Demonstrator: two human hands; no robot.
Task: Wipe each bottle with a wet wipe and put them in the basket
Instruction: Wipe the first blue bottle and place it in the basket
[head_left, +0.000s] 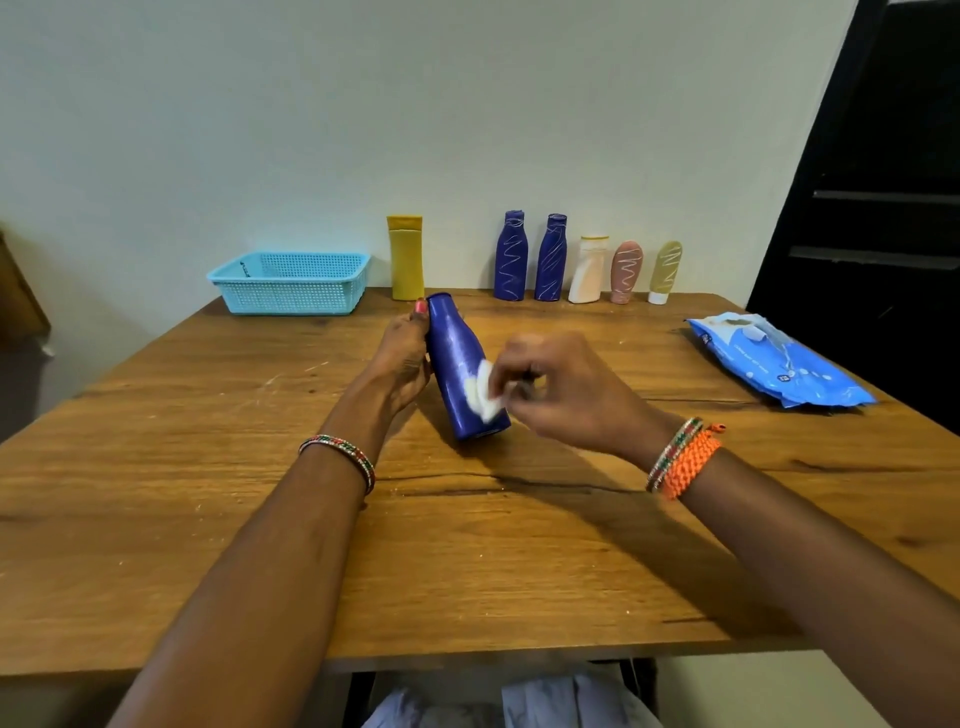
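Your left hand (402, 358) grips a dark blue bottle (464, 371) around its upper body, fingers wrapped behind it, thumb near the cap end. The bottle is tilted, cap end pointing toward the far edge of the wooden counter (218, 519), base toward you; whether the base touches the counter cannot be told. Your right hand (561, 387) pinches a white wet wipe (483, 392) against the bottle's lower right side; this hand is motion-blurred.

Along the far edge, from left to right:
- light blue perforated basket (291, 283), near the far left corner
- yellow bottle (405, 258), upright, just beside the basket
- two dark blue bottles (511, 255) (550, 258), upright, marked with pale squiggles
- white bottle with yellow-rimmed cap (589, 270)
- pink tube (626, 272) and olive tube (665, 272), both standing on their caps, both with squiggles

A blue wet wipe packet (779, 358) lies flat near the right edge, flap peeled back.

Both wrists carry beaded bangles; the right also wears an orange braided band (691, 464).
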